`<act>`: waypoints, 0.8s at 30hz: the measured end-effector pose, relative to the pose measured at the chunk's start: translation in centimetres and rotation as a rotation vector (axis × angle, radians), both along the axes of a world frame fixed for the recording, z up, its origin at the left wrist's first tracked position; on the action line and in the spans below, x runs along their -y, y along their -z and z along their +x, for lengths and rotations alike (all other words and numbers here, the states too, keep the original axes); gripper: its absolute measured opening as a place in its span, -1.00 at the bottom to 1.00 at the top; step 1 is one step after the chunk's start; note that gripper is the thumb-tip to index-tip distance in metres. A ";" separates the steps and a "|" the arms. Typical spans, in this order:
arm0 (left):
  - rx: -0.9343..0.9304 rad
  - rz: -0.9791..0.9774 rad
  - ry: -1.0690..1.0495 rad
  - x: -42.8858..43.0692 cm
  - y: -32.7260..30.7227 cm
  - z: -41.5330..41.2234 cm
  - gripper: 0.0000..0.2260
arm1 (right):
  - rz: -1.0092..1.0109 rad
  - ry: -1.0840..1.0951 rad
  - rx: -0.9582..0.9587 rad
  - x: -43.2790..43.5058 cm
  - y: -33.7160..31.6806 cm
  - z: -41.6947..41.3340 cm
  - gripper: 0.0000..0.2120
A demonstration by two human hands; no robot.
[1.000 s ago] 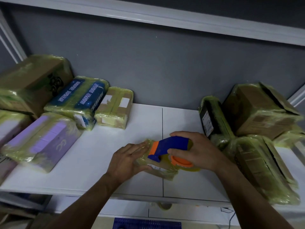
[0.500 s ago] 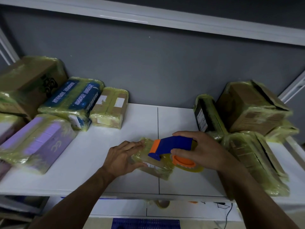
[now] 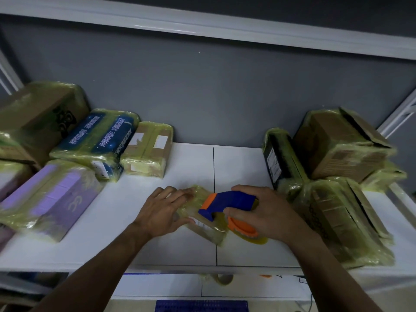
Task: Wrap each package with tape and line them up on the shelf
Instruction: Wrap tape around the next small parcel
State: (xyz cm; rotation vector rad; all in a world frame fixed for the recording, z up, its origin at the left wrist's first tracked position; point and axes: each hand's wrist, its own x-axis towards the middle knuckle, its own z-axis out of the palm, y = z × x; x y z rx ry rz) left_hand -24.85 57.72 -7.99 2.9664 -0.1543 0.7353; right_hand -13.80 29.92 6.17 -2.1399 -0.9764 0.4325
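1. Yellowish film covers the small package (image 3: 208, 229), which lies flat near the front middle of the white shelf (image 3: 191, 165), across the dark seam between two shelf panels. A white label shows on its near side; its contents cannot be seen.
2. On its left end rests the left hand (image 3: 164, 212), fingers (image 3: 180, 194) straight and slightly spread over the top, thumb against the near side.
3. At its right end the right hand (image 3: 272, 218) grips the tape dispenser (image 3: 227, 202), blue with orange trim, fingers curled round the handle. The dispenser sits on the package, and its amber tape roll (image 3: 256, 239) hangs low just beside the package's right end.
4. To the left, four wrapped boxes lie close together: a brown carton (image 3: 38, 118), a blue box (image 3: 99, 140), a small cardboard box (image 3: 148, 149) and, in front, a purple box (image 3: 51, 199). All are closed, so nothing inside shows.
5. To the right, a black package (image 3: 279, 158) stands on edge against a wrapped brown box (image 3: 342, 143) with a loose flap. Another wrapped carton (image 3: 337, 221) lies in front of them.
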 end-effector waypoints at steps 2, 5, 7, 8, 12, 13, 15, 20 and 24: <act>-0.030 -0.064 0.002 -0.4 -0.3 0.2 -0.36 | -0.002 0.006 0.009 -0.5 0.0 -0.2 -0.66; -0.061 -0.193 0.059 0.3 -0.3 0.4 -0.33 | -0.004 0.055 0.013 -0.7 0.3 0.0 -0.61; -0.053 -0.231 0.068 1.3 0.0 0.4 -0.30 | 0.003 0.083 0.005 -0.7 0.4 0.1 -0.57; -0.035 -0.242 0.044 1.8 0.1 0.4 -0.28 | 0.003 0.077 -0.004 -0.6 0.4 0.1 -0.60; 0.053 -0.220 -0.048 2.6 0.0 0.6 -0.30 | 0.003 0.003 0.007 -0.6 0.0 -0.1 -0.58; 0.073 -0.216 -0.045 2.6 0.1 0.7 -0.31 | 0.010 0.000 0.021 -0.6 0.0 -0.1 -0.57; 0.102 -0.217 -0.034 2.3 0.3 0.8 -0.32 | 0.021 -0.003 0.037 -0.6 -0.2 -0.2 -0.58; 0.110 -0.229 -0.048 1.9 0.8 1.1 -0.31 | 0.025 0.004 0.032 0.5 -0.3 -0.2 -0.68; 0.128 -0.232 -0.034 2.0 1.0 1.2 -0.32 | 0.029 0.007 0.017 1.6 -0.1 -0.3 -0.73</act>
